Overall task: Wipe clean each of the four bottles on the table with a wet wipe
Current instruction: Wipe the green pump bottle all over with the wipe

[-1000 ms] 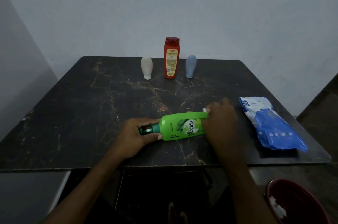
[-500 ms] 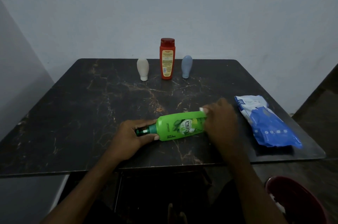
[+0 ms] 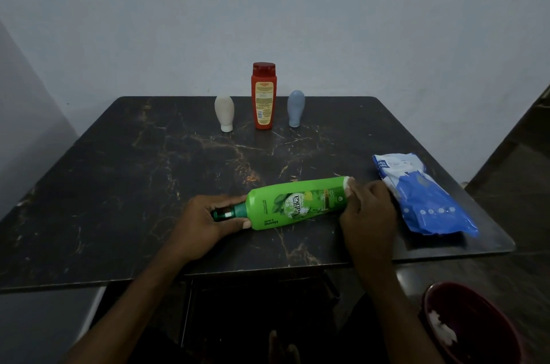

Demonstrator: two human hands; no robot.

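Note:
A green shampoo bottle (image 3: 297, 203) lies on its side near the front of the dark marble table (image 3: 119, 179), cap pointing left. My left hand (image 3: 205, 223) grips its dark green neck and cap. My right hand (image 3: 367, 212) holds a white wet wipe (image 3: 346, 183) against the bottle's base; only a sliver of the wipe shows. Three bottles stand in a row at the back: a beige one (image 3: 224, 113), a red one (image 3: 263, 95) and a grey-blue one (image 3: 295, 107).
A blue and white wet wipe pack (image 3: 422, 194) lies near the table's right edge. On the floor at the lower right sits a dark red bin (image 3: 476, 328) with white wipes in it. A pale wall rises behind the table.
My right hand with the wipe has slid along the green bottle toward its base, uncovering more of the label. My left hand keeps its grip on the cap.

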